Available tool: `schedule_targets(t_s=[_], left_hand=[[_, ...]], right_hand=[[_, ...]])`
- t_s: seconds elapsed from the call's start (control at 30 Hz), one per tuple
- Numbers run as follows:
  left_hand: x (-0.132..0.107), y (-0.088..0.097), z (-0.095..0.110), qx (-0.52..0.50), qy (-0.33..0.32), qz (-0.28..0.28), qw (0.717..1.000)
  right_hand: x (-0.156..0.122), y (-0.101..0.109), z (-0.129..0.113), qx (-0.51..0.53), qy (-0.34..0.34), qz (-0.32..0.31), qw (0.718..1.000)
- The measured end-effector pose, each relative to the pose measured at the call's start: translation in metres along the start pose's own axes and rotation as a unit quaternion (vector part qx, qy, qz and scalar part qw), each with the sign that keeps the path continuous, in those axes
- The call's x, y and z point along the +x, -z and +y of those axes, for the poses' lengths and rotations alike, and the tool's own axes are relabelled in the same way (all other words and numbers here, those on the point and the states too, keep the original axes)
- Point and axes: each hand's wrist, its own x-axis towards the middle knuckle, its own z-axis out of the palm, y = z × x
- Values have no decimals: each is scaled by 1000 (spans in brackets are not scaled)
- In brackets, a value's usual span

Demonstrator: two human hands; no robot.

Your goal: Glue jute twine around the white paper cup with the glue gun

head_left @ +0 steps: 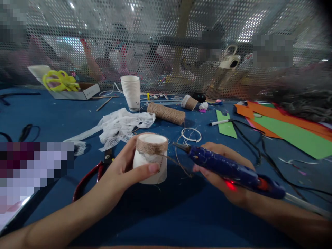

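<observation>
My left hand [127, 166] is wrapped round a white paper cup [150, 174], its thumb across the front. Brown twine [151, 147] is wound in a band near the cup's upper rim, and a loose strand trails off to the right. In my right hand [225, 166] is a blue hot glue gun [228, 169], with a red light glowing under its body. Its dark nozzle points left towards the twine band, a little apart from it. A clear glue stick [306, 205] sticks out of the gun's back end. Behind the cup lies a twine spool [166, 113].
White lace [121, 126] lies left of the spool, near stacked paper cups [131, 93]. Red-handled scissors [88, 180] rest beside my left wrist. Coloured paper sheets [293, 133] and black cables [261, 152] spread at right. A bottle [224, 74] stands by the perforated screen [160, 41].
</observation>
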Motion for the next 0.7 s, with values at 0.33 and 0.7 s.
schedule_targets(t_s=[0.33,0.7], left_hand=[[3,-4,-6,7,0,-16,1000],[2,-5,-6,-7,18,0,1000]], right_hand=[[7,-7,-7,17,-58,-56,997],[5,-11,-2,113,-179,13,977]])
